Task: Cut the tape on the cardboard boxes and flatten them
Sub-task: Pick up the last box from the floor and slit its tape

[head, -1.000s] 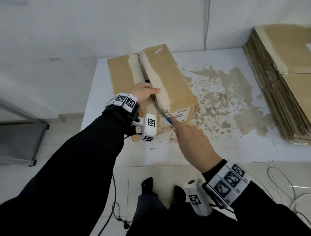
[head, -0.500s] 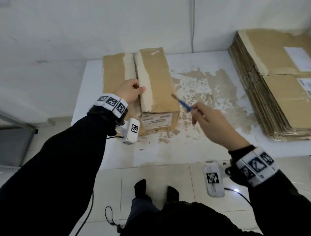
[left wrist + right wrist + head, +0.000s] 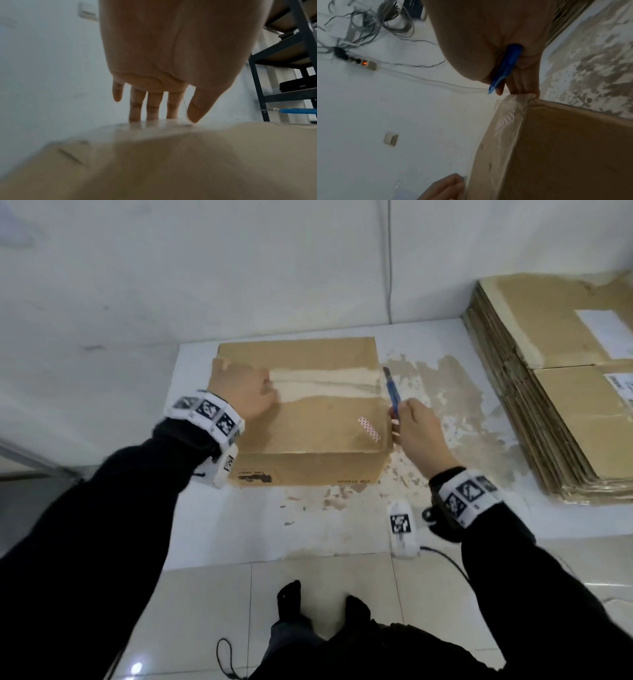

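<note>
A brown cardboard box [image 3: 308, 440] stands on the white table [image 3: 342, 525], its pale taped seam [image 3: 325, 385] running left to right across the top. My left hand [image 3: 243, 395] rests on the top's left end. In the left wrist view its straight fingers [image 3: 152, 108] touch the box [image 3: 171, 162]. My right hand [image 3: 414, 429] hovers at the box's right end and grips a blue utility knife [image 3: 392, 392], tip pointing away near the seam's right end. The right wrist view shows the knife [image 3: 505, 67] in the fist above the box corner [image 3: 565, 148].
A tall stack of flattened cardboard [image 3: 565, 392] fills the table's right side. The wall runs close behind the box. The tabletop has brown peeled patches [image 3: 445, 392]. A dark metal shelf [image 3: 283, 60] stands nearby, and a power strip [image 3: 368, 65] with cables lies beyond.
The box has been turned about a quarter turn, so its seam now runs sideways. My left hand shifted to the top's left end. My right hand carried the knife to the right end.
</note>
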